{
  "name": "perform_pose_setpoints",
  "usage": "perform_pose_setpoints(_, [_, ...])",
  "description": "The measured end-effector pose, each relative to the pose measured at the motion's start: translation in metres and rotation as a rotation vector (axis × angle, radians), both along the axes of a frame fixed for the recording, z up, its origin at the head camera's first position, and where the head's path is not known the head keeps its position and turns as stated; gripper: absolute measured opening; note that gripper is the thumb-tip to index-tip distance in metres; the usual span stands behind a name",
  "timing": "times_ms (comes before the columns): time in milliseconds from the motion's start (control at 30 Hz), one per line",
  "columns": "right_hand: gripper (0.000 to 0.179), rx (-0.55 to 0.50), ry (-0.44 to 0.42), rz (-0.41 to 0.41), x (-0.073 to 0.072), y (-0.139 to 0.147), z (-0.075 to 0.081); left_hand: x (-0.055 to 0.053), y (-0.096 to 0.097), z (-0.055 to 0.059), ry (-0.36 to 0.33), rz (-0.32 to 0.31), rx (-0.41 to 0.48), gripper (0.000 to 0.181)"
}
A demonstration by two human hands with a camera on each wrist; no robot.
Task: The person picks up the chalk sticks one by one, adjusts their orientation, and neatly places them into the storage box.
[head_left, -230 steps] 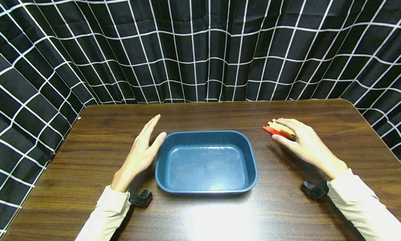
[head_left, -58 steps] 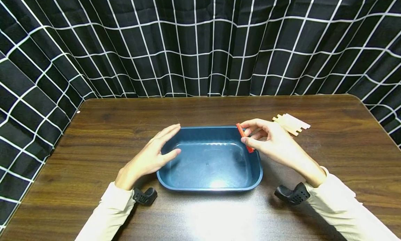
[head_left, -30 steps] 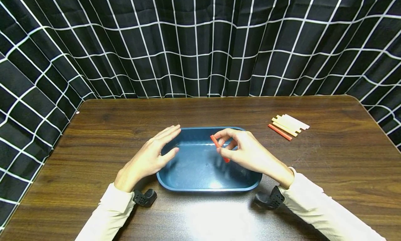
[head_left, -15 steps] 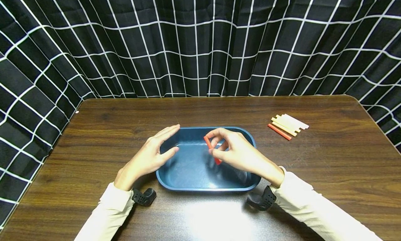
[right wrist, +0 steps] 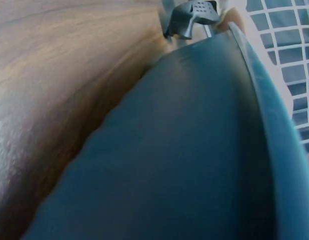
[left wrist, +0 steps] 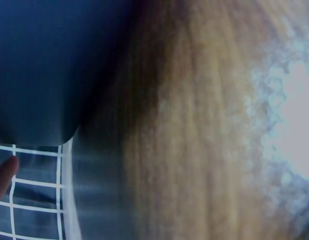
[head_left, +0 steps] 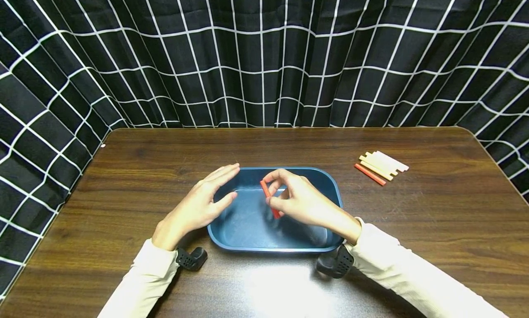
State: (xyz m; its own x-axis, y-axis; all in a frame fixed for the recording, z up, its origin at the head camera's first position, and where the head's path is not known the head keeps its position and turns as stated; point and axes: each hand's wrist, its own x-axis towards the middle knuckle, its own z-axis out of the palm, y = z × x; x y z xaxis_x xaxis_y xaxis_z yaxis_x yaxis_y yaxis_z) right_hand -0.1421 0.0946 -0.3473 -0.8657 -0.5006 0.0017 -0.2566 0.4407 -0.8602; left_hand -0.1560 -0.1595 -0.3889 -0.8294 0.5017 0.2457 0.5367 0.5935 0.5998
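My right hand (head_left: 295, 196) pinches a thin red stick (head_left: 270, 198) between thumb and fingers, slanted, over the middle of a blue rectangular plastic basin (head_left: 274, 250). My left hand (head_left: 198, 203) has its fingers straight and thumb apart, at the basin's left end and overlapping its rim. Between the two hands, the basin floor shows bare. The left wrist view has only one fingertip (left wrist: 5, 172) and the basin's dark outer side (left wrist: 54, 75). Seen from the right wrist, the basin wall (right wrist: 169, 145) fills most of the picture and hides the stick.
On the table's right side lies another red stick (head_left: 369, 174) beside a row of yellow sticks (head_left: 374, 165) and pale pinkish ones (head_left: 390, 161). The brown wooden table (head_left: 165, 148) ends at a black grid-patterned curtain (head_left: 268, 56). Black wrist cameras sit on both wrists.
My right hand has taken one red stick from the group at right and carried it left over the basin, still drifting left. My left hand shifted slightly right, then stayed.
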Motion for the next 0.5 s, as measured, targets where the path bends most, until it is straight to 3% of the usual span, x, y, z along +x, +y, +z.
perform_pose_setpoints(267, [0.038, 0.015, -0.072, 0.004, -0.001, -0.011, 0.0, 0.001, -0.001, 0.002, 0.024, 0.014, -0.13, 0.057])
perform_pose_setpoints(500, [0.038, 0.01, -0.12, 0.023, -0.004, -0.016, -0.002, 0.002, -0.002, 0.002, 0.009, 0.014, -0.156, 0.057])
